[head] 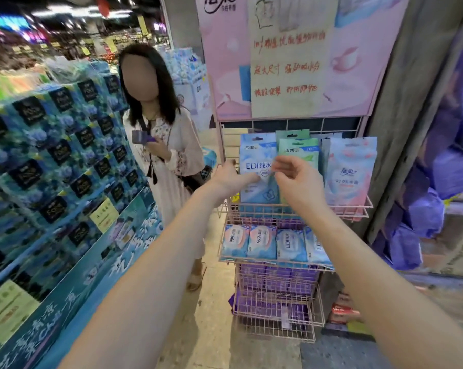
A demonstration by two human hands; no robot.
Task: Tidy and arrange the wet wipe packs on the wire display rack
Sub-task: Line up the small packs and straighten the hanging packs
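Supermarket aisle, blue tissue stack [65, 145] along my left. Both my arms reach out to the top tier of the pink wire rack [299, 212]. Left hand [230, 178] grips the left edge of the blue EDI pack [254, 155], thumb laid across its front. Right hand [298, 182] pinches the same pack's right edge, just where it meets the green pack [301, 153]. Blue EDI pack stands upright in that tier, long axis vertical, hang-tab end up, printed face toward me. Green pack and pink pack [350, 171] stand upright to its right. Next tier down: row of smaller packs [262, 242], upright too. Purple packs [273, 278] in the baskets below. Behind the rack, pink poster [225, 75] with a handwritten sheet [289, 75]. Shopper [169, 161] in a pale dress stands left of the rack.
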